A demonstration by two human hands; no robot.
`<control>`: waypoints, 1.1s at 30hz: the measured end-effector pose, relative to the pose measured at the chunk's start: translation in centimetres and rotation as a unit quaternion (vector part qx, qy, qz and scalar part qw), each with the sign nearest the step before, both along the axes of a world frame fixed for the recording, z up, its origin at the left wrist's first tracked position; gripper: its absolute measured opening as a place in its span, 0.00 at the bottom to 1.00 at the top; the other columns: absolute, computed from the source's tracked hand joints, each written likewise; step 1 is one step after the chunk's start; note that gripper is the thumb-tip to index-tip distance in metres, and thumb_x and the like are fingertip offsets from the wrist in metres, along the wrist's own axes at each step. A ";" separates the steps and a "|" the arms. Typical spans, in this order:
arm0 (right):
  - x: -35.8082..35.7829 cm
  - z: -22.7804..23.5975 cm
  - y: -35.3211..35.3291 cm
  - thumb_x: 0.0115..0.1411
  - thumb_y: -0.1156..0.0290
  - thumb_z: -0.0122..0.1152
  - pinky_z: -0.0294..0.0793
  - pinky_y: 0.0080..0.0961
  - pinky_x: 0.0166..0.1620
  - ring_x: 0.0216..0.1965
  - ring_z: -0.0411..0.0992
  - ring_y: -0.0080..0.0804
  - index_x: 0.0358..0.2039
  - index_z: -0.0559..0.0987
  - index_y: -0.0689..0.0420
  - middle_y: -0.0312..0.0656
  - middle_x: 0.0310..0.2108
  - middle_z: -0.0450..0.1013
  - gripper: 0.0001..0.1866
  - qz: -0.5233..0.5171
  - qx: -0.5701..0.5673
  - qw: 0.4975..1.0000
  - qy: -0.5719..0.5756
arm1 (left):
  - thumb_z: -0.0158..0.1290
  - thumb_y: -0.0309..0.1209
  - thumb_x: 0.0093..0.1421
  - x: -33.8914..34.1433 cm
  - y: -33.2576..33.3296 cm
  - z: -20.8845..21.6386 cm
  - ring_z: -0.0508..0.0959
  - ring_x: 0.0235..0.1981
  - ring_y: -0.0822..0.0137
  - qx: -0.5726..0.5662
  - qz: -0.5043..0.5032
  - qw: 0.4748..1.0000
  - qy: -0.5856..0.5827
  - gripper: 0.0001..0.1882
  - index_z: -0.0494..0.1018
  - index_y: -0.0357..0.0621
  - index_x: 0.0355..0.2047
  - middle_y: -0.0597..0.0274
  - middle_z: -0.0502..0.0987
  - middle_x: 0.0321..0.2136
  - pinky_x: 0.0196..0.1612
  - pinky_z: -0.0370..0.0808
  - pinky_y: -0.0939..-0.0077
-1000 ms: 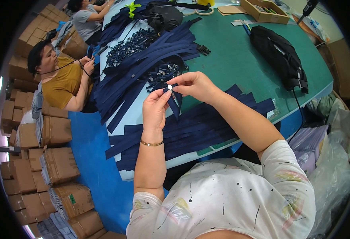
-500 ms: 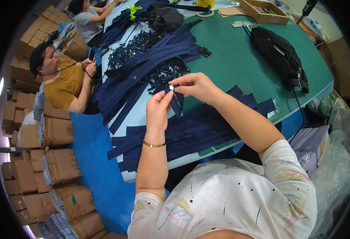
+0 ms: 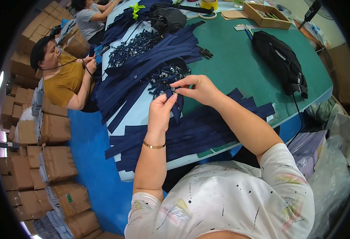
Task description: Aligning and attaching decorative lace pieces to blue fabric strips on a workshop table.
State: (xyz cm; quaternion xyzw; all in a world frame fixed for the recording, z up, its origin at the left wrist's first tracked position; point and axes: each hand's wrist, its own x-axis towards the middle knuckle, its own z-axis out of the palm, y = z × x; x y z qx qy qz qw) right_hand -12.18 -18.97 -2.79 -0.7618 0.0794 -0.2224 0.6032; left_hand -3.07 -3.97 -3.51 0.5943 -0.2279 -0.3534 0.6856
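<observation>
My left hand [image 3: 160,111] pinches a navy fabric strip [image 3: 177,113] between thumb and fingers; the strip's end hangs down beside the thumb. Right against it, my right hand [image 3: 201,89] grips a small shiny metal piece [image 3: 173,89] at the strip's upper end. Its exact kind is too small to make out. Just beyond my fingertips lies a pile of small metal pieces with navy tabs [image 3: 169,74]. Below my hands, long navy strips [image 3: 195,125] are spread in a layer along the near table edge.
More navy strips [image 3: 143,65] and a heap of small tabbed parts [image 3: 133,47] cover the table's left. A black bag [image 3: 278,59] lies on the green tabletop [image 3: 227,59], near a cardboard tray [image 3: 266,16]. Two people sit along the left side; stacked cartons [image 3: 57,163] stand behind.
The metal piece has turned and looks less bright. My fingertips have shifted slightly, still together on the strip. The co-worker in the mustard top has moved their hands a little.
</observation>
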 end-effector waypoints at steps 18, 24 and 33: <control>-0.4 0.6 -0.3 0.51 0.68 0.66 0.71 0.20 0.34 0.31 0.72 0.24 0.34 0.83 0.53 0.36 0.28 0.76 0.09 0.005 -0.035 0.999 0.004 | 0.53 0.30 0.60 -0.3 0.3 0.6 0.65 0.23 0.83 0.065 -0.005 0.981 -0.183 0.09 0.76 0.35 0.32 0.74 0.72 0.22 0.26 0.61 0.86; -0.3 0.3 -0.7 0.49 0.66 0.67 0.71 0.23 0.34 0.31 0.71 0.28 0.30 0.83 0.52 0.35 0.26 0.74 0.08 -0.011 -0.127 0.991 -0.030 | 0.50 0.29 0.62 -0.5 -0.1 -0.1 0.63 0.22 0.81 0.089 -0.003 0.954 -0.285 0.09 0.74 0.35 0.33 0.72 0.69 0.21 0.26 0.61 0.85; -0.2 0.0 -0.4 0.47 0.67 0.67 0.70 0.25 0.34 0.31 0.71 0.29 0.27 0.83 0.54 0.35 0.24 0.74 0.07 -0.030 -0.145 0.988 -0.048 | 0.48 0.27 0.63 -0.9 -0.1 0.5 0.68 0.27 0.77 0.060 0.000 0.924 -0.377 0.09 0.73 0.32 0.33 0.64 0.73 0.26 0.33 0.65 0.83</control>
